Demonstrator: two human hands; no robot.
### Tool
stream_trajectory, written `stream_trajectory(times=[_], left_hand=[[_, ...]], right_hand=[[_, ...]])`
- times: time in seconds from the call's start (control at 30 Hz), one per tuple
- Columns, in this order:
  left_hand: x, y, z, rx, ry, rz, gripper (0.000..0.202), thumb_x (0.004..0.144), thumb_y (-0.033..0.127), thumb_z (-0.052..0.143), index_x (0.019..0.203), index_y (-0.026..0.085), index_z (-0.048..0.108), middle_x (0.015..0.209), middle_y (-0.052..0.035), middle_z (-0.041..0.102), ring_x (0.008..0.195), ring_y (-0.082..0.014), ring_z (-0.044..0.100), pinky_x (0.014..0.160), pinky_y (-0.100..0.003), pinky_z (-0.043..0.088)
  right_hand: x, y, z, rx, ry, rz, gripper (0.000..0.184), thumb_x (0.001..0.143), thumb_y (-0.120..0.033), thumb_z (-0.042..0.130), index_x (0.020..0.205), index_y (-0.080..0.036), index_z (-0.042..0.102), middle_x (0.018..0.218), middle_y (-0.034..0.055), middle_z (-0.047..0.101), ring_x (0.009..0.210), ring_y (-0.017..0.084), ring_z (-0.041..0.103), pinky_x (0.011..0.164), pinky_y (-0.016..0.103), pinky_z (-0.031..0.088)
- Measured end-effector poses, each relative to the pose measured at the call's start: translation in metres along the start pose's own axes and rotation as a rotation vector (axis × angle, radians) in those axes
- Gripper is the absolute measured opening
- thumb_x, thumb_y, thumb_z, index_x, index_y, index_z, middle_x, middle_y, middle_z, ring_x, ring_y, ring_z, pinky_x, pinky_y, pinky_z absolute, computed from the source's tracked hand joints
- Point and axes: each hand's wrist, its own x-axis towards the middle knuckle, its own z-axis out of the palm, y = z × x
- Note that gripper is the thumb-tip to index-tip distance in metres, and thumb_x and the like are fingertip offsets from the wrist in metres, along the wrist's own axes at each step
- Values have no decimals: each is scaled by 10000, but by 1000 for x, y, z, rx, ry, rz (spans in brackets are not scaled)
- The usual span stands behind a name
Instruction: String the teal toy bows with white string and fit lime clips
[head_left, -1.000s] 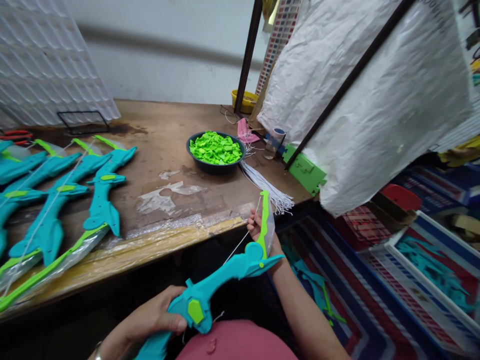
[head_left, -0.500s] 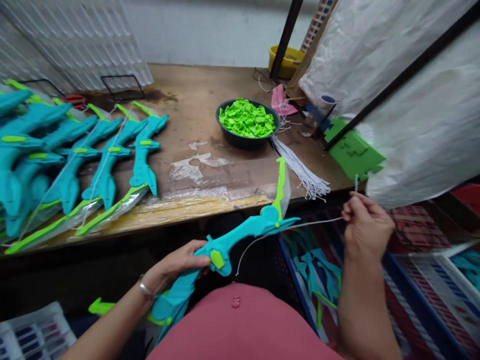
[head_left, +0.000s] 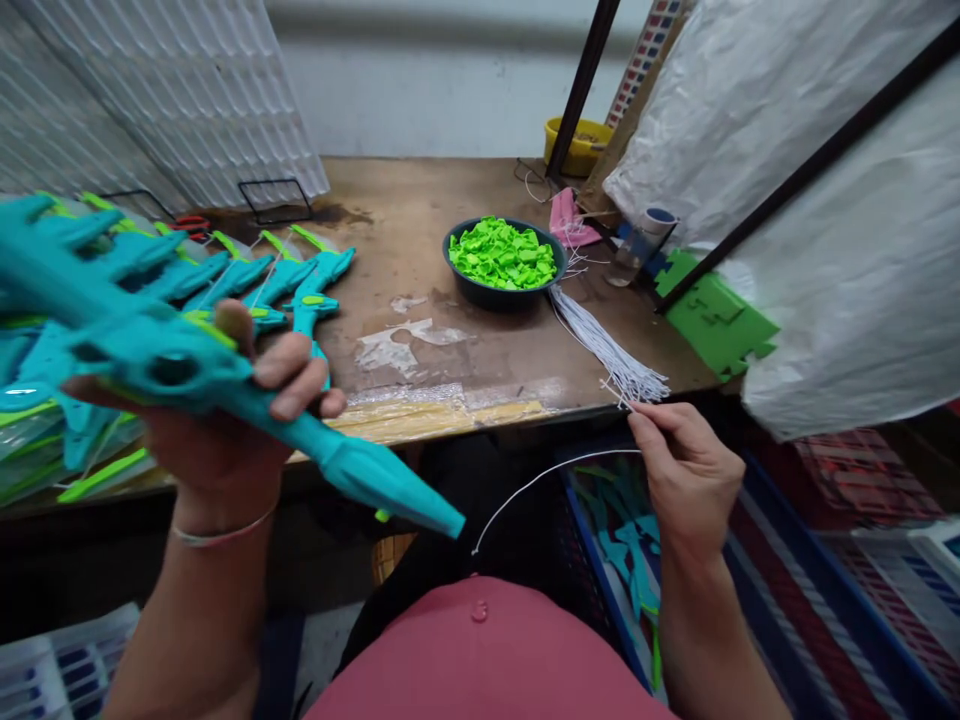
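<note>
My left hand (head_left: 217, 445) is wrapped round the middle of a teal plastic toy bow (head_left: 382, 485), lifted over the left part of the bench with one end pointing down to the right. Part of the bow runs out of view at the left. Between finger and thumb, my right hand (head_left: 694, 470) pinches a white string (head_left: 559, 464) at the bench's front edge. The string arcs leftward, and its knotted end hangs close to the bow's lower tip. Just above my right hand, a bundle of white strings (head_left: 604, 345) lies on the bench.
Several assembled toy bows (head_left: 319, 280) lie in a row at the left of the bench (head_left: 397, 230). A dark bowl (head_left: 502, 297) holds lime-green pieces. Below the edge stands a blue crate (head_left: 592, 575) with teal parts. White sheeting (head_left: 847, 200) hangs at the right.
My left hand has raised the bow up and left and turned it, so its end now points down. My right hand has moved left, still with the string.
</note>
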Motion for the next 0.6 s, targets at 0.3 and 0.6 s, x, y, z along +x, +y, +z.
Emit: stream_trajectory(times=[0.3, 0.6], left_hand=[[-18, -9, -29, -209, -61, 122, 149, 951, 315, 690, 974, 181, 629, 670, 101, 544, 360, -9, 504, 550, -221, 478], [-32, -57, -36, -7, 71, 142, 487, 933, 421, 642, 579, 203, 388, 398, 83, 344, 219, -136, 405, 432, -316, 396]], right_hand=[[-13, -5, 8, 10, -124, -9, 135, 937, -261, 682, 1020, -247, 788, 874, 13, 675, 774, 154, 635, 643, 270, 477], [-39, 17, 67, 197, -365, 145, 127, 930, -259, 660, 892, -223, 775, 802, 17, 632, 681, 144, 574, 597, 276, 421]])
